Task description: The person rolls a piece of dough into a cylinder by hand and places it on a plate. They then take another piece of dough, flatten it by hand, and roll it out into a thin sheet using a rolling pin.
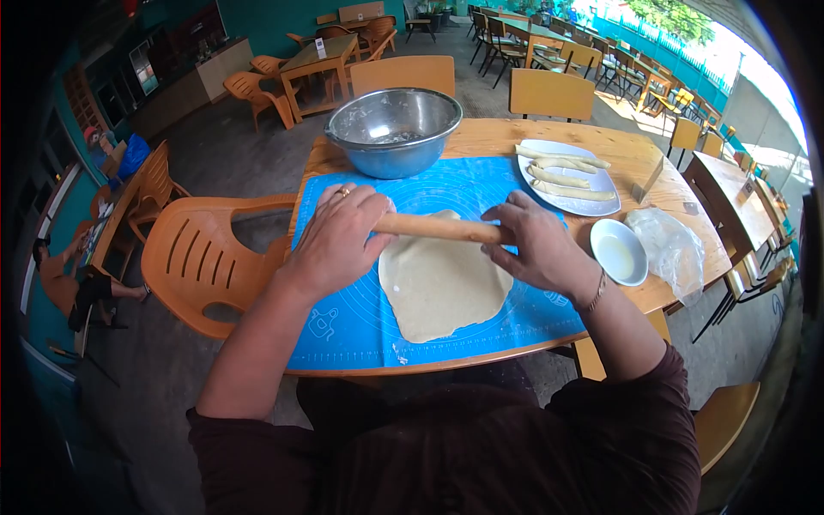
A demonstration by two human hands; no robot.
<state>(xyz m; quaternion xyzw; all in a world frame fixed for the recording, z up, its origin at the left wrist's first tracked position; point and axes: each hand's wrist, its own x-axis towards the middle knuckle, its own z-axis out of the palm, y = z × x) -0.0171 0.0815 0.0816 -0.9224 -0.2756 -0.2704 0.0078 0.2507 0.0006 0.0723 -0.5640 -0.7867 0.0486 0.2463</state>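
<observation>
A wooden rolling pin (442, 227) lies crosswise over the far part of a flattened sheet of dough (445, 287). My left hand (343, 227) is closed around its left end, and my right hand (536, 240) grips the right end. Beneath the dough spreads a blue baking mat (343, 292) with printed rings and a ruler edge. The dough is thin, pale and roughly rounded, narrower toward me. Part of its far edge is hidden behind the pin.
A steel mixing bowl (393, 137) stands at the table's far left. Several dough rolls (562, 176) lie on a white plate (601, 206) at the far right. Nearer are a small white bowl (620, 253) and a plastic bag (674, 249). An orange chair (206, 266) touches the left side; another person (64, 279) sits farther left.
</observation>
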